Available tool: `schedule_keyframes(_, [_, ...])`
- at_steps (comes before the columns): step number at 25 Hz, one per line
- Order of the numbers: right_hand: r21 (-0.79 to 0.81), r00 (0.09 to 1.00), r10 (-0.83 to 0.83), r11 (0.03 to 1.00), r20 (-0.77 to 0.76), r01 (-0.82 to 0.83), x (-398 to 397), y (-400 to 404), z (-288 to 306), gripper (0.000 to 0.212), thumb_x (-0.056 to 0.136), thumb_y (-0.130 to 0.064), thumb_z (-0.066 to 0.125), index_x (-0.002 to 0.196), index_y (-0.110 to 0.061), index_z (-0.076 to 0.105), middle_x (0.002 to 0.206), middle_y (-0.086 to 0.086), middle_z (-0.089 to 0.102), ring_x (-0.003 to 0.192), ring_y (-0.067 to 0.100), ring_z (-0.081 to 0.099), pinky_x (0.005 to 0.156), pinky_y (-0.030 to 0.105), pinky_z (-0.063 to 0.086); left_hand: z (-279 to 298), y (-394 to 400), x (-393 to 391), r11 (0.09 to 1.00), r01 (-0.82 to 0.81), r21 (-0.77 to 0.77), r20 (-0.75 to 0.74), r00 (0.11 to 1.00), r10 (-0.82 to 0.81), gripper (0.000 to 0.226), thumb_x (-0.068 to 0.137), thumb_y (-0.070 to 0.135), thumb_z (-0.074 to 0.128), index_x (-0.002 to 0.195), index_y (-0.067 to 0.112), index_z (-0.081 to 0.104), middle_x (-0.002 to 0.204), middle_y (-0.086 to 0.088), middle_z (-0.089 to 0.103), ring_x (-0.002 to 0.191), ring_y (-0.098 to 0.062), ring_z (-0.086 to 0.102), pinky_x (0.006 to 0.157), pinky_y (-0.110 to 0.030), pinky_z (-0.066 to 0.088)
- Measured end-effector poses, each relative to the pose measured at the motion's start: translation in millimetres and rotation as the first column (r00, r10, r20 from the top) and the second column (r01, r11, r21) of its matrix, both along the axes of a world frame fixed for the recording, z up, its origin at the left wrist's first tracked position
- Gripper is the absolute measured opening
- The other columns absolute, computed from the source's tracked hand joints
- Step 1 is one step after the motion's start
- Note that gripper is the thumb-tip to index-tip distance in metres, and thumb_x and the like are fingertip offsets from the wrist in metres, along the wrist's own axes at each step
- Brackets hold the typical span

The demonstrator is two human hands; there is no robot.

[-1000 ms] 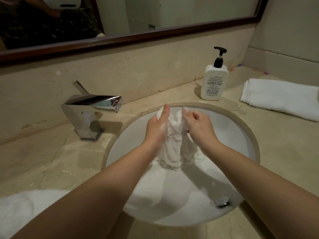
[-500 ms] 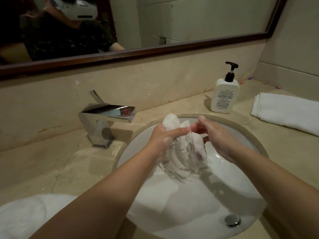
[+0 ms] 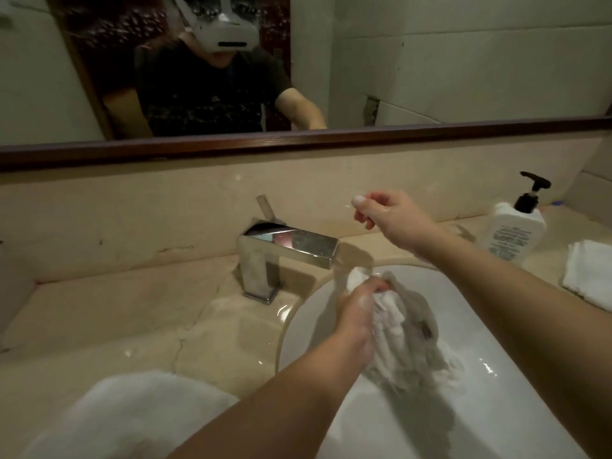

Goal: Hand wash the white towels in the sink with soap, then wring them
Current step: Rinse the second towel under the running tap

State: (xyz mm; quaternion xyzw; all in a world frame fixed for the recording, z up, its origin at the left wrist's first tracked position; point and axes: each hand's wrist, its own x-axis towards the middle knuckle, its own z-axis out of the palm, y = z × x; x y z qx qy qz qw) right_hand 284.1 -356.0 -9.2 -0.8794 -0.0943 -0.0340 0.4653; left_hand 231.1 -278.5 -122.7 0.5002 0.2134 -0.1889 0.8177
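Now at the soaping-to-rinse stage, by my reading: left hand has its fingers closed around the bunched, sudsy white towel, held over the sink just near of the faucet spout. Right hand is empty, fingers loosely curled, raised beyond the spout near the lever. Next move likely calls for reaching that lever to run water, or returning to scrub. Versus half a second ago: right hand has let go of the towel and lifted away; a folded towel sits on the worktop, far right.
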Motion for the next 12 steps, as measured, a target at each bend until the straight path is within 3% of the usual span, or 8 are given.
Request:
schedule_keyframes(4, [-0.126, 0.984, 0.169, 0.976, -0.064, -0.176, 37, 44, 13, 0.035, 0.096, -0.047, 0.060, 0.085, -0.014, 0.066, 0.079, -0.001, 0.065, 0.069, 0.013, 0.058, 0.071, 0.029, 0.049, -7, 3, 8, 0.980, -0.091, -0.178, -0.081, 0.994, 0.077, 0.055, 0.040, 0.042, 0.080, 0.087, 0.013, 0.077, 0.097, -0.016, 0.078, 0.096, -0.037, 0.074, 0.092, -0.052, 0.059])
schedule_keyframes(8, [-0.205, 0.972, 0.229, 0.950, -0.061, -0.237, 64, 69, 10, 0.044, 0.088, -0.053, 0.069, 0.073, -0.013, 0.061, 0.065, -0.002, 0.058, 0.057, 0.010, 0.050, 0.061, 0.026, 0.044, -11, -1, 13, 0.962, -0.165, -0.218, -0.085, 0.985, 0.149, 0.039, 0.045, 0.037, 0.079, 0.076, 0.014, 0.079, 0.098, -0.019, 0.077, 0.094, -0.037, 0.074, 0.092, -0.056, 0.058])
schedule_keyframes(12, [-0.184, 0.968, 0.243, 0.951, -0.059, -0.249, 76, 78, 5, 0.047, 0.085, -0.054, 0.072, 0.066, -0.013, 0.058, 0.062, -0.001, 0.057, 0.055, 0.011, 0.048, 0.060, 0.027, 0.042, -12, -3, 17, 0.931, -0.216, -0.296, -0.127, 0.974, 0.186, 0.056, 0.038, 0.039, 0.082, 0.088, 0.014, 0.076, 0.096, -0.014, 0.076, 0.088, -0.033, 0.072, 0.086, -0.047, 0.058])
